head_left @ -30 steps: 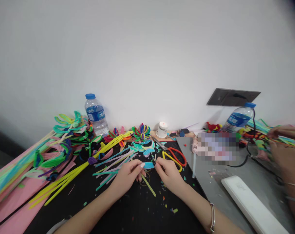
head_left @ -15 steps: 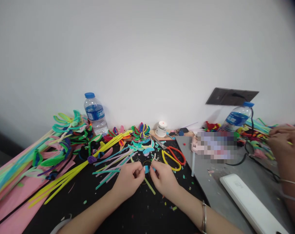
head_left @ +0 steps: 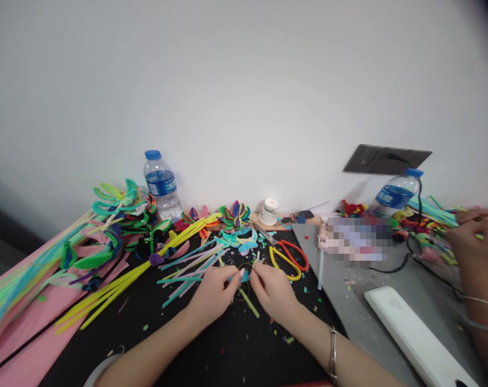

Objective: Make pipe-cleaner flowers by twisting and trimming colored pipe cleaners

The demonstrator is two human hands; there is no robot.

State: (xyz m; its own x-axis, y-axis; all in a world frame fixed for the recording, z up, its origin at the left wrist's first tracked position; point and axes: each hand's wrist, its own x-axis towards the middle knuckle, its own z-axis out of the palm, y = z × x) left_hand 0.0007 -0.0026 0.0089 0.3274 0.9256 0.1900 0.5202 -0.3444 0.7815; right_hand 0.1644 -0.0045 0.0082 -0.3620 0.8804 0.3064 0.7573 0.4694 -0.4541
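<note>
Over the black mat [head_left: 228,355], my left hand [head_left: 217,290] pinches one side of a small blue piece [head_left: 244,276]. My right hand [head_left: 274,290] has its fingers closed at the other side of that piece. Fingers partly cover it. A short yellow-green stem [head_left: 249,302] lies just below, between the hands. Behind the hands is a teal pipe-cleaner shape [head_left: 238,239]. Pastel stems [head_left: 187,277] spread out left of my left hand. Scissors with red and yellow handles [head_left: 286,258] lie beyond my right hand.
Bundles of yellow stems [head_left: 119,285] and pipe-cleaner flowers [head_left: 115,199] fill the left. One bottle [head_left: 162,185] stands at the back; another [head_left: 395,194] is at right. A white bar-shaped object [head_left: 415,333] lies right. Another person's hands [head_left: 480,242] work at the far right.
My left fingers have shifted over the blue piece, so less of it shows. The view has moved slightly.
</note>
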